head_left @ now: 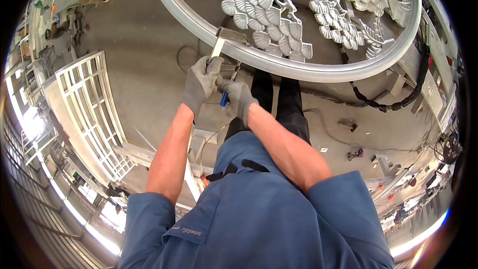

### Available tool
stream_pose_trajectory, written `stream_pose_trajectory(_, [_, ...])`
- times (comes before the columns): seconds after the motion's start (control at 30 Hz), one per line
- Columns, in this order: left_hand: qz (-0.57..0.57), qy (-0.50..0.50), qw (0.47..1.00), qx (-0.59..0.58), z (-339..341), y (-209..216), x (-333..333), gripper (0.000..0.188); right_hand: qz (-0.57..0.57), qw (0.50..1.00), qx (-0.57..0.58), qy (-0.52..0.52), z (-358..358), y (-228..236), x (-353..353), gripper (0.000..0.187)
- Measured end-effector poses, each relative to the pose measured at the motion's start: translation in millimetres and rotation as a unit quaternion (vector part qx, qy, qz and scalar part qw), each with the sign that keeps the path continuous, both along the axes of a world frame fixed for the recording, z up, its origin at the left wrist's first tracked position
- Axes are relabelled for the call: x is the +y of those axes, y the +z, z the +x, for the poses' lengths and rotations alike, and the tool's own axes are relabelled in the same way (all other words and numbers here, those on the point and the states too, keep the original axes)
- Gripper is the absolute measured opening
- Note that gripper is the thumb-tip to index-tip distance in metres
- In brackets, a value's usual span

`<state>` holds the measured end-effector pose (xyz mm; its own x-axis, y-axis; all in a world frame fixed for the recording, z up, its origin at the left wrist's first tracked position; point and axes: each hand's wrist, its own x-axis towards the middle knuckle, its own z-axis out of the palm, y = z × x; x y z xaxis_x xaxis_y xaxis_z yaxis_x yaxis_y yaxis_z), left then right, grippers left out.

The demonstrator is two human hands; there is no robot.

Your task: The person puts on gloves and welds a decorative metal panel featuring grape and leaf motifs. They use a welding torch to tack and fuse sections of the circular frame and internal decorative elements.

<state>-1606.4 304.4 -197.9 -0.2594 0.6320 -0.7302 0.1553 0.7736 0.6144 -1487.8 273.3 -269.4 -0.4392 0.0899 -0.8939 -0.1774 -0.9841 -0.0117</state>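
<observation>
My gloved left hand (200, 80) is closed around the pale bar of a clamp (217, 48). The clamp's dark upper jaw lies across the rim of a large silvery metal ring (204, 29). Close beside it, my gloved right hand (239, 94) grips the clamp's screw near its blue handle (224, 99); part of the handle sticks out below the fingers. The screw points up at the ring's near edge, and whether its tip touches is hard to make out. Inside the ring sits cast metal openwork (284, 30) of fan-shaped leaves and branches.
White grid frames (89, 114) lean at the left. A dark wrapped cable bundle (398, 104) hangs at the right, near metal beams. On the floor are a red and black power tool (355, 154), a small dark object (348, 124) and thin cables. My legs stand under the ring's near edge.
</observation>
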Motion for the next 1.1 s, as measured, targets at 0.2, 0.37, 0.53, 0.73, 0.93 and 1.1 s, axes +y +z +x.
stream_pose_trajectory(0.2, [-0.006, -0.003, 1.000, 0.000, -0.6, 3.9, 2.9, 0.033, 0.062, 0.987, -0.103, -0.109, -24.8, 27.1, 0.8, 0.007])
stream_pose_trajectory(0.37, [-0.045, -0.001, 0.999, -0.026, -8.3, 5.7, 8.5, 0.035, 0.012, 0.956, 0.235, -0.176, -6.6, -58.0, -20.8, 0.024])
stream_pose_trajectory(0.53, [-0.051, 0.001, 0.998, -0.025, -5.9, 3.6, 8.4, 0.035, 0.015, 0.977, 0.146, -0.152, -10.3, -47.9, -17.2, 0.030])
stream_pose_trajectory(0.73, [-0.021, 0.012, 0.999, -0.027, -11.5, -5.9, 7.5, 0.037, 0.094, 0.976, -0.173, -0.087, -38.9, 5.2, -8.6, 0.013])
stream_pose_trajectory(0.93, [-0.073, 0.027, 0.997, 0.009, -7.2, -4.6, 18.4, 0.040, -0.016, 0.976, 0.129, -0.175, -14.6, -45.1, -20.4, 0.011])
stream_pose_trajectory(1.1, [-0.074, 0.032, 0.996, 0.024, -10.6, -12.7, 18.2, 0.043, -0.013, 0.973, 0.159, -0.167, -9.9, -52.4, -19.8, 0.011])
